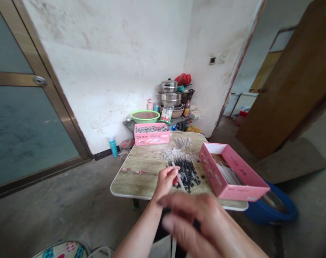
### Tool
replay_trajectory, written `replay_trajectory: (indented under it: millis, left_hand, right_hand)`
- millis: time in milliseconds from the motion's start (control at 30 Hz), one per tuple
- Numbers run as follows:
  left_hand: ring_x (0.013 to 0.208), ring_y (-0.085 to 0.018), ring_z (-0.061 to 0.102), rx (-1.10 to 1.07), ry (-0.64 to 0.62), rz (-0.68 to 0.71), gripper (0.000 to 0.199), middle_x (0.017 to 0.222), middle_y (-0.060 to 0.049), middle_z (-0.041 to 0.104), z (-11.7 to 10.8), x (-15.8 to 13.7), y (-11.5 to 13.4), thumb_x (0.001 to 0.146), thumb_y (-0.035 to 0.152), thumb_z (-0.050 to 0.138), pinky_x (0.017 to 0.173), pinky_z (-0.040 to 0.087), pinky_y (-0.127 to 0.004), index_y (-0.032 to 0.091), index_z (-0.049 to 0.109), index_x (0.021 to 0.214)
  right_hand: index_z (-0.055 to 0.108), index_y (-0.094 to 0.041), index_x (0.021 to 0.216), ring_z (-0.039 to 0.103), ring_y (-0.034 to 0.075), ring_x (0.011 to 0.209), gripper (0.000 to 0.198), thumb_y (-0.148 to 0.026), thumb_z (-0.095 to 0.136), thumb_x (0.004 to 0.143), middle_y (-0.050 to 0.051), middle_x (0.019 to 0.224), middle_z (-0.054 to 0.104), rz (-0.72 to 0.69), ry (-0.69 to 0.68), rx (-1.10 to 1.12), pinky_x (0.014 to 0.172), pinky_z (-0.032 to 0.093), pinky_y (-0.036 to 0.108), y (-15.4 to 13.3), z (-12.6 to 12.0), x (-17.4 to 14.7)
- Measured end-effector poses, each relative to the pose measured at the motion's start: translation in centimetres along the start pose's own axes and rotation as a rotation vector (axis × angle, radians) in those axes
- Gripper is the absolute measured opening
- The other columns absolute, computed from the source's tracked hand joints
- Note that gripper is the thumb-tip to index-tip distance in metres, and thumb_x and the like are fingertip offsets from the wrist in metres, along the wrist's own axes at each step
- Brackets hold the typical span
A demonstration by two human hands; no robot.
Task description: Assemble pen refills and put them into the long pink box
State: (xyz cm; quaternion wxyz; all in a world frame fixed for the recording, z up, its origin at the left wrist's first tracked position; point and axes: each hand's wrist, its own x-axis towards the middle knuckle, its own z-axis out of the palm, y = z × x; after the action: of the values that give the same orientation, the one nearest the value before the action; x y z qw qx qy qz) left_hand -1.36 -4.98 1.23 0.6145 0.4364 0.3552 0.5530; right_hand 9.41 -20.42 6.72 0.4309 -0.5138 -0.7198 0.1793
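My left hand (pixel 165 182) is over the near part of the table, its thumb and fingers closed on a thin translucent white tube (pixel 180 179). The tube slants down to the right. My right hand (pixel 203 218) is close to the camera and blurred by motion. Its thumb and forefinger stand apart, and I see nothing between them. Just beyond my left hand lies a pile of small black stick-like parts (pixel 188 172). Behind that pile are small whitish clear pieces (pixel 176 154) and a small group of pale tubes (pixel 182 143).
A pink box (pixel 152 139) full of greyish sticks stands at the table's back left. Another pink box (pixel 243 191), with pale tubes inside, sits at the right edge. Beyond the table (pixel 141 186) are a green basin (pixel 145 121) and stacked pots (pixel 170 98). A blue tub (pixel 283 215) is at right.
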Motion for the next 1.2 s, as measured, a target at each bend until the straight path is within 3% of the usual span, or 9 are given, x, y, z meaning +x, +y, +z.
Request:
replay_trajectory:
  millis: [133,300,400,500,667,800,933,1100,1200]
  left_hand:
    - [0.052,-0.011,0.055,-0.02,-0.007,-0.031,0.042,0.065,-0.003,0.065,0.5,-1.1,0.4,0.069,0.045,0.071,0.049,0.041,-0.021,0.012,0.07,0.096]
    - [0.052,-0.012,0.056,-0.034,-0.027,-0.042,0.039,0.066,-0.004,0.064,1.8,-1.4,-0.1,0.069,0.043,0.072,0.05,0.045,-0.021,0.011,0.069,0.091]
    - [0.057,-0.014,0.061,-0.034,-0.06,-0.046,0.038,0.071,-0.006,0.066,2.0,-0.7,-0.6,0.074,0.045,0.067,0.053,0.048,-0.024,0.012,0.068,0.092]
    - [0.07,-0.019,0.066,0.036,-0.027,0.008,0.044,0.086,-0.011,0.069,0.6,1.6,-1.4,0.076,0.046,0.064,0.061,0.053,-0.029,0.012,0.066,0.104]
    - [0.088,-0.023,0.066,0.614,0.217,0.242,0.044,0.11,-0.014,0.066,-4.2,8.3,-3.4,0.073,0.03,0.066,0.079,0.052,-0.033,0.013,0.062,0.113]
    - [0.112,-0.025,0.056,0.983,0.29,0.263,0.05,0.121,-0.012,0.061,-6.1,12.9,-4.6,0.072,0.018,0.06,0.098,0.041,-0.038,0.015,0.056,0.122]
    - [0.123,-0.023,0.047,1.116,0.251,0.238,0.055,0.13,-0.013,0.056,-5.8,15.9,-5.4,0.074,0.021,0.06,0.105,0.033,-0.033,0.014,0.052,0.127]
    - [0.132,-0.033,0.035,1.253,0.263,0.141,0.066,0.143,-0.019,0.041,-5.3,19.1,-6.7,0.075,0.038,0.062,0.109,0.024,-0.041,0.012,0.046,0.134]
    - [0.132,-0.036,0.033,1.302,0.263,0.085,0.071,0.144,-0.018,0.039,-5.2,20.5,-7.3,0.074,0.046,0.062,0.107,0.023,-0.048,0.015,0.044,0.136]
  right_hand:
    - [0.065,-0.017,0.104,0.067,0.024,0.075,0.025,-0.028,0.049,0.088,0.011,0.083,0.071,0.099,-0.017,-0.523,0.064,0.047,0.028,0.5,-0.9,5.9]
    - [0.061,-0.015,0.11,0.07,0.021,0.075,0.03,-0.014,0.041,0.087,0.008,0.084,0.073,0.208,-0.106,-0.435,0.065,0.047,0.024,4.1,0.7,4.9]
    - [0.062,-0.014,0.112,0.069,0.021,0.084,0.034,-0.015,0.038,0.088,0.01,0.095,0.073,0.196,-0.008,-0.411,0.071,0.048,0.023,6.5,0.0,4.4]
    - [0.062,-0.014,0.115,0.069,0.024,0.087,0.037,-0.024,0.037,0.09,0.013,0.103,0.071,0.255,0.164,-0.582,0.071,0.049,0.027,9.0,-3.3,5.3]
    - [0.062,-0.016,0.118,0.07,0.032,0.08,0.038,-0.029,0.042,0.088,0.015,0.089,0.074,0.568,0.197,-0.96,0.064,0.049,0.036,13.9,-10.0,7.7]
    - [0.065,-0.016,0.113,0.069,0.031,0.084,0.037,-0.026,0.04,0.087,0.015,0.092,0.073,0.621,0.091,-1.002,0.069,0.049,0.037,18.0,-11.7,8.5]
    - [0.065,-0.011,0.109,0.069,0.031,0.084,0.04,-0.029,0.037,0.087,0.017,0.093,0.072,0.542,0.094,-0.975,0.072,0.05,0.039,20.0,-10.8,8.3]
    - [0.065,-0.012,0.104,0.067,0.028,0.087,0.045,-0.042,0.036,0.088,0.016,0.098,0.07,0.176,0.397,-0.926,0.073,0.053,0.037,18.7,-9.5,7.8]
    - [0.069,-0.017,0.099,0.07,0.023,0.083,0.04,-0.042,0.038,0.09,0.011,0.098,0.072,-0.073,0.358,-0.852,0.071,0.055,0.029,17.8,-8.4,7.1]
